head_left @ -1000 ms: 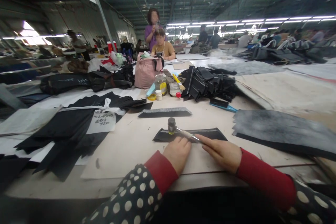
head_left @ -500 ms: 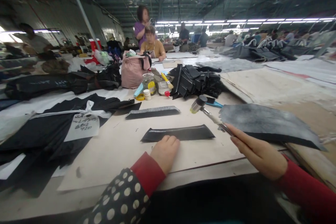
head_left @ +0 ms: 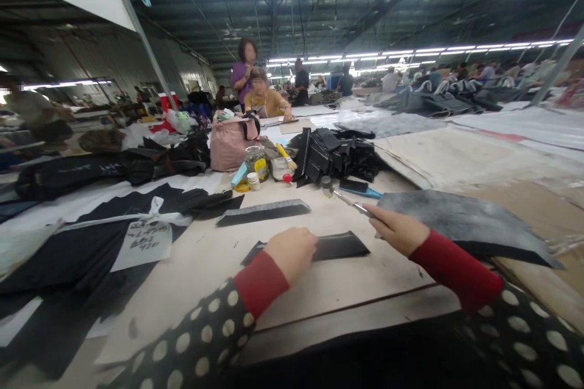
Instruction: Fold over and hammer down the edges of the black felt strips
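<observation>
My left hand (head_left: 292,250) reaches over a black strip (head_left: 342,246) on the pale work board (head_left: 196,292). Its fingers are closed and bent down against the strip, covering the middle; the thumb and fingertips are partly hidden. In my right hand (head_left: 396,228) is a hammer, held by its thin handle (head_left: 352,202). The hammer's head (head_left: 327,185) points away from me, above the board and apart from the strip. Another black strip with a grey upper face (head_left: 264,211) lies farther back on the board.
Black pieces (head_left: 337,155) are piled at the back, near a glass jar (head_left: 256,161), a yellow-handled brush (head_left: 286,155) and a pink bag (head_left: 228,143). A blue-handled brush (head_left: 365,191) and a large grey piece (head_left: 447,216) lie right. Tied black fabric (head_left: 68,279) is left. Other people (head_left: 267,100) work beyond.
My left hand has slid forward from the strip's near edge to over its middle. My right hand has moved left with the hammer, whose head is now lower and farther left.
</observation>
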`<state>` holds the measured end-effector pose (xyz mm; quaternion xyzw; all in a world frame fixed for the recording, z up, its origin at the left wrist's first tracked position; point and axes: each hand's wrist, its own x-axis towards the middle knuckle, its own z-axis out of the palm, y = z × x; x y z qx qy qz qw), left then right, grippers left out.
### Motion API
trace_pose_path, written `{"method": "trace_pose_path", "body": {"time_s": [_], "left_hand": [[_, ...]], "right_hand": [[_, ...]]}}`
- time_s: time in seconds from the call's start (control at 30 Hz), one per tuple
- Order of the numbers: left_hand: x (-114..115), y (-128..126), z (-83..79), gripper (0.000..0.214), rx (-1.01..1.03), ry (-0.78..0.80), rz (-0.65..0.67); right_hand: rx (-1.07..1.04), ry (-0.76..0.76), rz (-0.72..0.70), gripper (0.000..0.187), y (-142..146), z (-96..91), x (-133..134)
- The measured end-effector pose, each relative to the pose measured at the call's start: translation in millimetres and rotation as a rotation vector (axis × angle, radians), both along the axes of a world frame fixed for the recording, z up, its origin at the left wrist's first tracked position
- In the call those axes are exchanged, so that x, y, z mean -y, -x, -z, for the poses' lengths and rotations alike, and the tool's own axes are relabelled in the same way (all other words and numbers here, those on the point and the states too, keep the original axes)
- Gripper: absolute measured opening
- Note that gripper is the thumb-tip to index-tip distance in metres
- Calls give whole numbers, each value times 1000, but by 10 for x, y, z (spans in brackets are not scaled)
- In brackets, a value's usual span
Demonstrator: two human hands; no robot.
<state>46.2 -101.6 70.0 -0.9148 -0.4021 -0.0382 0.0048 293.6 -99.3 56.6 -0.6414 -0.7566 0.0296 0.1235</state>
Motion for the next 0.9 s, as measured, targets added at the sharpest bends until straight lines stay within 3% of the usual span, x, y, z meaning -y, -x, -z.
{"method": "trace_pose_path", "body": {"time_s": [0.07,0.17,0.3,0.53,0.73,0.8,0.9], "left_hand": [[-160,-85,66,22,46,-48,-9],[-358,-165,315,23,106,-78,-21],[-430,-173,572,26,160,-123,12],[-412,-145,550,25,142,-68,-3],[-422,-129,526,24,159,36,-72],[-428,-116,503,25,189,77,-93],[-456,-76,435,27,237,122,-121]], "right_hand": [[75,31,9,43,49,6,-214],[133,71,-22,40,159,60,-529],[166,82,-88,41,368,113,-888],[96,30,-152,39,693,213,-1336],[-26,-66,-98,40,711,245,-1323],[-93,-70,-167,37,693,181,-1205],[-303,136,-361,35,694,110,-998]]}}
